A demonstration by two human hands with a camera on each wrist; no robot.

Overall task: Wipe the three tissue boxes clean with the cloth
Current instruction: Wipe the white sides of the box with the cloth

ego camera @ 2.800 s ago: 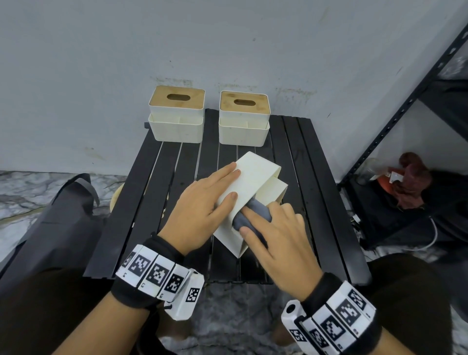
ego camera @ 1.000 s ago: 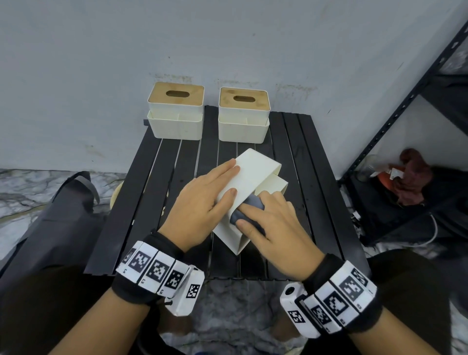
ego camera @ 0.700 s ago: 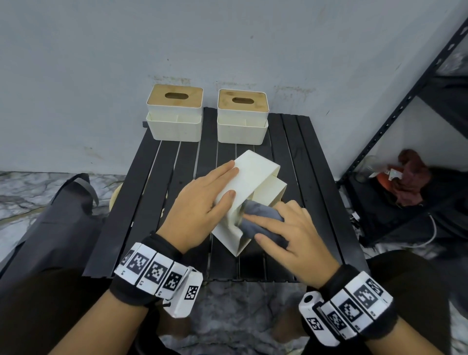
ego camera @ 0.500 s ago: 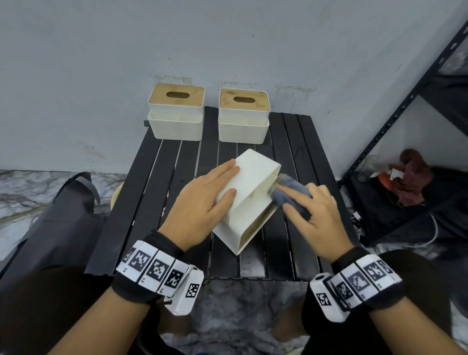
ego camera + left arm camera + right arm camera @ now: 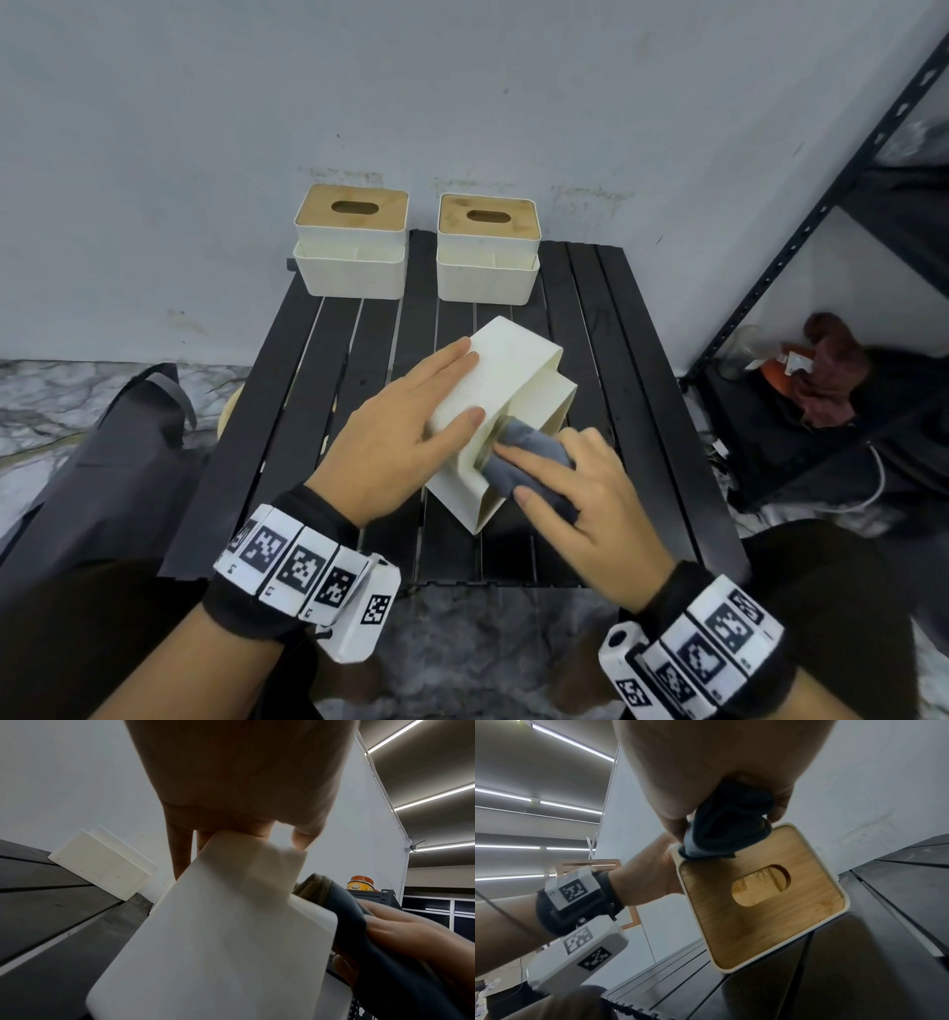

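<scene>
Black slats of the bench [image 5: 606, 318] carried the tipped tissue box [image 5: 506, 370] at mid-bench (wooden lid facing the person). Flat, straight-fingered, the left hand [image 5: 395, 442] steadied it, while the right hand [image 5: 580, 493] gripped the grey cloth [image 5: 524, 455] against its side. Two upright boxes [image 5: 352, 241] stood by the wall [image 5: 205, 128].

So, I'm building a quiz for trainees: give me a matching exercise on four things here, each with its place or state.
Things:
1. cloth
2. tipped tissue box
3. left hand
4. two upright tissue boxes

States:
A. at the table's far edge by the wall
B. bunched in the right hand
C. on its side, mid-table
D. lies flat on the tipped box

Pairs: 1-B, 2-C, 3-D, 4-A
</scene>
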